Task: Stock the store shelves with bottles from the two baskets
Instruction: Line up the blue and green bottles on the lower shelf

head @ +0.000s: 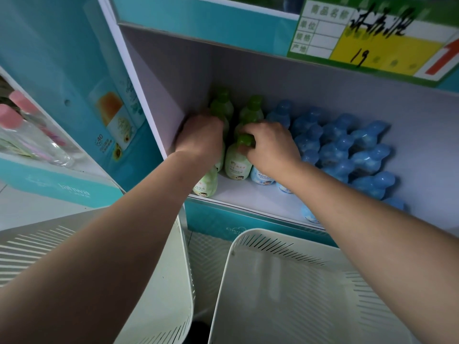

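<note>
Pale green bottle (pixel 236 165), darker green cap, printed label; right hand (pixel 270 145) pinches its cap; left hand (pixel 201 137) at nine o'clock, grip unclear; blue bottles (pixel 347 150) at three.

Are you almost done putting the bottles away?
Nearly. Blue bottles and several green bottles stand on the shelf. The right hand grips one green bottle; the left hand, blurred, reaches beside it. What shows of the left basket and right basket looks empty, so little seems left.

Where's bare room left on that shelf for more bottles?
Shelf is bare right of the blue bottles, plus a thin strip along its front edge. Crowded in the left corner: green bottles, left hand and right hand packed by the side wall.
</note>
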A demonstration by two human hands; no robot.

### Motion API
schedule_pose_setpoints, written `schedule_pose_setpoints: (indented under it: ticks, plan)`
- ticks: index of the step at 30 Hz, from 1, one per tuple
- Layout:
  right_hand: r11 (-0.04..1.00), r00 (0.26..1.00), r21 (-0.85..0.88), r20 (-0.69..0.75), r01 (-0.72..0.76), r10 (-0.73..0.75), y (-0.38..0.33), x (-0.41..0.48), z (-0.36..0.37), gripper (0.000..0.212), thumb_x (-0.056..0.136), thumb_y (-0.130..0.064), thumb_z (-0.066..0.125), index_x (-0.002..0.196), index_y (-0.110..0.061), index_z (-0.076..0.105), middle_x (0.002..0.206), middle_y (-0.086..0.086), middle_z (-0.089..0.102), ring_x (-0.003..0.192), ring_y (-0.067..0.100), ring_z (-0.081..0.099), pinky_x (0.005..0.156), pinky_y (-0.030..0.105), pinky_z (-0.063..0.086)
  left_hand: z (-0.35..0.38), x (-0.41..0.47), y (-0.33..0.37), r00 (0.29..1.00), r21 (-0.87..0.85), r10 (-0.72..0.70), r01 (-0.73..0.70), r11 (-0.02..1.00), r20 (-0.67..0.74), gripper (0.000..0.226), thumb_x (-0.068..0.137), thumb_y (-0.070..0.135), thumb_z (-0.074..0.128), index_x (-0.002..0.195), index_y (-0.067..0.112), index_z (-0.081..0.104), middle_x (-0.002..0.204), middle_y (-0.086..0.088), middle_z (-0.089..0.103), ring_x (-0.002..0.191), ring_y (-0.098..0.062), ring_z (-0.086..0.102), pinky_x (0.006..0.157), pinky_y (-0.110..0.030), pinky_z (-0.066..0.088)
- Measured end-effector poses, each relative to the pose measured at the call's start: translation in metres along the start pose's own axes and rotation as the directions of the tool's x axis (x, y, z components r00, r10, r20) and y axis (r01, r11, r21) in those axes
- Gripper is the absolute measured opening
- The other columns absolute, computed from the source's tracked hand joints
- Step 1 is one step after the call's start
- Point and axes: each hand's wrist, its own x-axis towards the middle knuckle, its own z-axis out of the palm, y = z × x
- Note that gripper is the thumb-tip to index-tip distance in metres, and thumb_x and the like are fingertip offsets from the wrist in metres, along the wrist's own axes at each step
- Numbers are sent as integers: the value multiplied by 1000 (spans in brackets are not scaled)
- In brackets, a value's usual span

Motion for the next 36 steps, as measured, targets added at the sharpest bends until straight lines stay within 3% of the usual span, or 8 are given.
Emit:
schedule_pose_setpoints:
  ticks: [5,8,13,22,31,36]
  plan:
    - [998,988,20,-143,-58,60,14,19,-10,19,89,-21,57,102,-16,69,102,14,67,100,35,59,73,31,41,-3,5,7,996,-139,-82,75,987,-41,41,92,10,46,132,18,48,133,-13,44,118,-34,45,96,-41,41]
    - [998,993,-40,-107,-54,49,22,34,-7,21,86,-16,58,104,-18,69,105,15,67,102,36,60,77,33,46,4,14,16,998,-55,-46,43,998,-47,50,92,7,44,140,17,40,140,-14,39,124,-33,42,98,-38,37]
    - [996,996,-68,-71,-61,57,27,51,8,20,87,-20,56,103,-21,68,106,13,67,102,35,60,80,34,47,5,32,19,993,-67,-114,111,992,-44,34,95,5,44,126,11,54,138,-16,41,123,-31,46,96,-37,41]
    - [996,994,-42,-79,-80,77,25,50,7,26,85,-15,58,107,-21,69,110,12,67,107,34,59,87,36,50,10,35,7,999,-76,-44,43,996,-18,33,92,3,41,121,4,56,132,-21,48,125,-35,43,102,-37,35]
    - [998,994,1,-86,-61,61,24,47,5,27,88,-12,55,109,-19,69,113,12,66,109,34,58,88,33,48,10,33,3,1000,-68,-1,2,998,16,39,86,4,46,124,5,54,132,-21,48,126,-36,39,105,-37,32]
    - [998,994,13,-90,-55,56,27,37,-5,22,86,-14,55,103,-19,69,107,12,67,103,36,60,79,31,46,-3,13,12,997,-49,-8,4,999,-76,49,88,7,46,136,16,45,140,-15,36,128,-34,33,99,-41,35]
